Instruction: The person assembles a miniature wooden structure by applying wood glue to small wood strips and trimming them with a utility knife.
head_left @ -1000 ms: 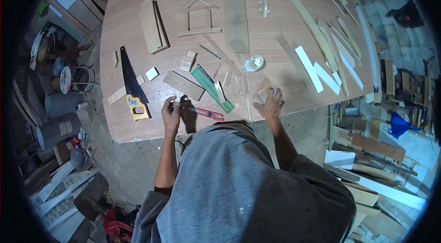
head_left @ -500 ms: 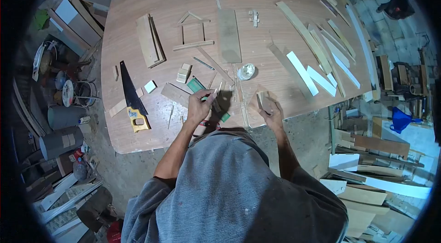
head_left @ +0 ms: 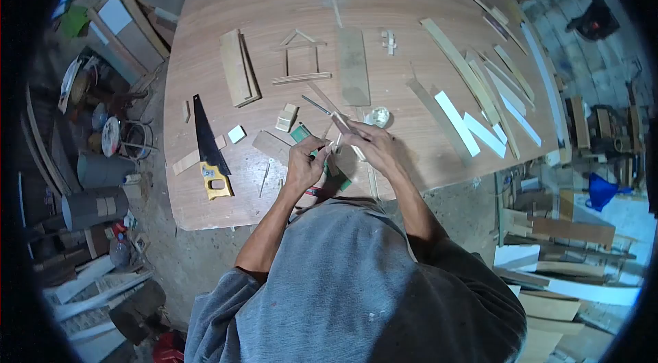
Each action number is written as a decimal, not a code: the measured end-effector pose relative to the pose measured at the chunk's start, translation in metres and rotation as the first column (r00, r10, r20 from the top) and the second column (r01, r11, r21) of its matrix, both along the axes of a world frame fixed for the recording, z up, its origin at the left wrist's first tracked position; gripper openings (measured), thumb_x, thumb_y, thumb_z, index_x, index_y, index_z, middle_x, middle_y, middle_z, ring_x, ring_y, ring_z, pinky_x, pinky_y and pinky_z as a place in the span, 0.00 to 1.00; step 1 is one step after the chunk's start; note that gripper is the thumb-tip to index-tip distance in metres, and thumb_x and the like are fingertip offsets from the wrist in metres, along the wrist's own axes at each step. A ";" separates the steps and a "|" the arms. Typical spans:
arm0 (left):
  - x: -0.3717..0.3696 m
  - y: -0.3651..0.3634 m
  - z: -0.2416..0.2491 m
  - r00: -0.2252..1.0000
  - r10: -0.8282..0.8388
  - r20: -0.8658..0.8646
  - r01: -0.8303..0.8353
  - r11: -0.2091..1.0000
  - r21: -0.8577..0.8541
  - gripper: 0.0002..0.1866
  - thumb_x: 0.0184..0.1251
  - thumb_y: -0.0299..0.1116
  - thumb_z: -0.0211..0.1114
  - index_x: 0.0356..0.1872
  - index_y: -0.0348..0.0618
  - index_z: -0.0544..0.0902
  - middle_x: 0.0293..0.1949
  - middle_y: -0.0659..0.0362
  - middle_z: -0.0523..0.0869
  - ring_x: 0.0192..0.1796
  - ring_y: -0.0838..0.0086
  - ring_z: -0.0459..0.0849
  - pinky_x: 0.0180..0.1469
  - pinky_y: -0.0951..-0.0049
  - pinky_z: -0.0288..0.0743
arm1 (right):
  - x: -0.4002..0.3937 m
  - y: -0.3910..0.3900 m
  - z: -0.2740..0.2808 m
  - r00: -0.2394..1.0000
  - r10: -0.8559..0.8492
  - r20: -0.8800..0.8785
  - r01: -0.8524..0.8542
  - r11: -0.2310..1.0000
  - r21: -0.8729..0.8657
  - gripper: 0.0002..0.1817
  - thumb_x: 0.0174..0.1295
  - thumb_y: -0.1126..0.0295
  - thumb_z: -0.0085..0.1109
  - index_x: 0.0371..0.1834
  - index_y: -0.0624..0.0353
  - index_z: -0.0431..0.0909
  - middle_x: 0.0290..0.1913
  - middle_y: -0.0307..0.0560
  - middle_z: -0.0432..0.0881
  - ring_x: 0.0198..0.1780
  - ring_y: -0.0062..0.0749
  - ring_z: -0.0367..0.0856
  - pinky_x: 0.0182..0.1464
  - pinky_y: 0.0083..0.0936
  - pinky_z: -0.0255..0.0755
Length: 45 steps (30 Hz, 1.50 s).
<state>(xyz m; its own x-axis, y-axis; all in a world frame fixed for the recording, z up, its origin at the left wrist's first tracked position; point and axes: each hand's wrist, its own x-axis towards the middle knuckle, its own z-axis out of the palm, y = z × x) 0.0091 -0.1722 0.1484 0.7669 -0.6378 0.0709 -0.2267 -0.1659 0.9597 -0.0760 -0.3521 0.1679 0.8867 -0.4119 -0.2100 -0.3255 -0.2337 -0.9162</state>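
Observation:
My left hand (head_left: 306, 163) is closed in a pinch around a thin wooden stick (head_left: 338, 139), low over the table's front edge. Close beside it, my right hand (head_left: 378, 152) grips a flat wooden block (head_left: 347, 134), which overlaps the stick's area in this view. Under the left hand lies a green strip (head_left: 340, 178), partly covered by the fingers. A small stacked wood block (head_left: 287, 117) and a pencil (head_left: 315, 104) rest just beyond. An open tub of white stuff (head_left: 378, 116) stands beyond the right hand.
A yellow-handled handsaw (head_left: 214, 171) lies at the left. Further back are stacked boards (head_left: 238, 68), a small house-shaped stick frame (head_left: 301, 78) and a wide flat board (head_left: 354, 65). Several long strips (head_left: 459, 68) cover the right side. Scrap wood (head_left: 548, 287) is piled on the floor.
My right hand has swung left with the wooden block, from the table's front right to beside my left hand. The left hand keeps its pinch on the stick. The view has shifted slightly.

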 end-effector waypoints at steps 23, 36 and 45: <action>0.001 0.014 0.016 0.687 -0.111 -0.718 -0.102 0.964 -0.246 0.11 0.66 0.31 0.65 0.46 0.39 0.83 0.33 0.62 0.85 0.32 0.79 0.81 0.26 0.80 0.75 | -0.006 0.012 0.049 0.980 0.056 0.189 -0.079 0.990 0.117 0.28 0.55 0.71 0.66 0.62 0.53 0.76 0.56 0.51 0.73 0.59 0.38 0.73 0.60 0.29 0.69; -0.002 0.022 0.031 0.542 -0.219 -0.811 -0.170 0.917 -0.361 0.14 0.66 0.28 0.63 0.51 0.37 0.81 0.33 0.56 0.85 0.33 0.76 0.82 0.23 0.82 0.78 | -0.011 0.020 0.047 0.924 0.316 0.215 -0.208 0.887 -0.412 0.27 0.53 0.71 0.67 0.60 0.55 0.77 0.61 0.54 0.69 0.61 0.43 0.72 0.61 0.32 0.68; -0.008 0.024 0.031 0.474 -0.219 -0.853 -0.183 0.923 -0.338 0.11 0.66 0.27 0.63 0.48 0.34 0.82 0.31 0.56 0.85 0.26 0.80 0.81 0.19 0.85 0.76 | -0.014 0.019 0.048 0.893 0.325 0.311 -0.141 0.859 -0.492 0.25 0.52 0.74 0.63 0.57 0.57 0.79 0.59 0.55 0.73 0.62 0.49 0.70 0.63 0.37 0.65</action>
